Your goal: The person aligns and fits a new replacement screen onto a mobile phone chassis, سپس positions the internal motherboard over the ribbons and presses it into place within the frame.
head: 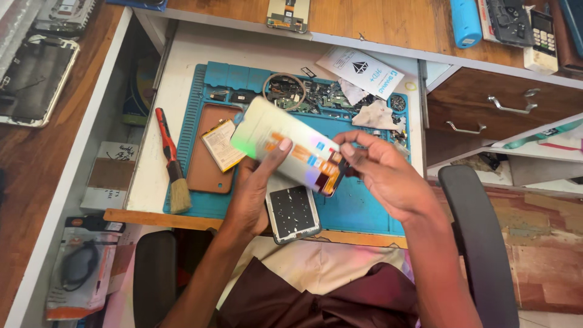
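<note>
I hold a phone screen panel (pixel 285 146) covered by a glossy protective film with orange markings, tilted above the blue repair mat (pixel 364 206). My left hand (pixel 258 182) grips it from below, thumb pressed on its face. My right hand (pixel 379 176) pinches the panel's lower right corner. Beneath the panel a phone frame (pixel 293 212) lies on the mat's front edge. A brown phone back cover (pixel 203 152) and a battery (pixel 221 144) lie on the mat to the left.
A red-handled brush (pixel 170 161) lies along the mat's left side. Loose parts, a ring (pixel 284 91) and a crumpled wipe (pixel 376 115) sit at the mat's back. A wooden drawer (pixel 498 103) is open at right, a black chair arm (pixel 480 237) below it.
</note>
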